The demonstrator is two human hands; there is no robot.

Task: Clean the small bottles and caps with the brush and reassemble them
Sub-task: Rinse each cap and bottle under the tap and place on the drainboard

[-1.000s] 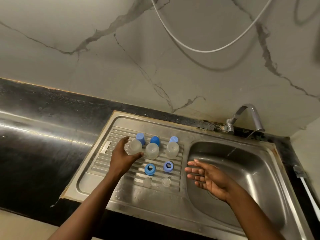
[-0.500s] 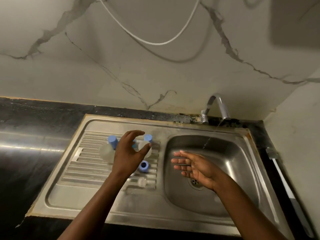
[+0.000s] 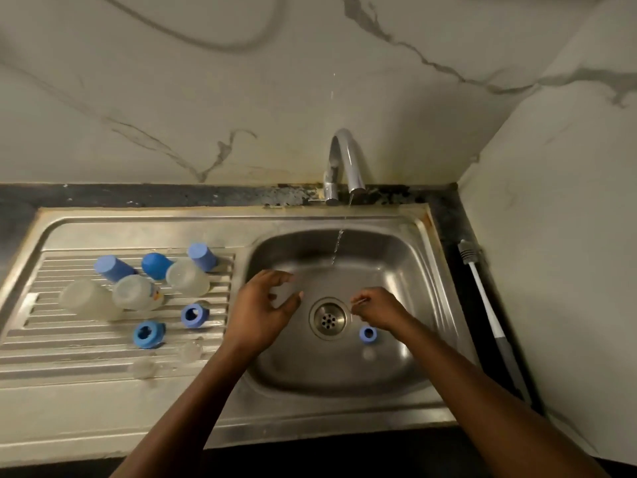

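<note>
Steel sink unit (image 3: pixel 310 422): three frosted bottles (image 3: pixel 138 293), blue caps (image 3: pixel 113 267) and blue rings (image 3: pixel 150 334) laid on drainboard (image 3: pixel 51 353); one blue ring (image 3: pixel 368 334) seen in basin (image 3: pixel 396 360)

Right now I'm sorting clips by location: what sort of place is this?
Most likely a home kitchen sink area: a stainless steel sink with a ribbed drainboard, a running tap, and a dark counter against a marble-look wall.

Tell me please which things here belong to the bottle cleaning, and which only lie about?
Belong to the job:
- translucent bottles on the draining board
- blue caps
- blue rings
- blue ring in the basin
- brush
- running tap

Only lying about:
- hose shadow on the wall
</note>
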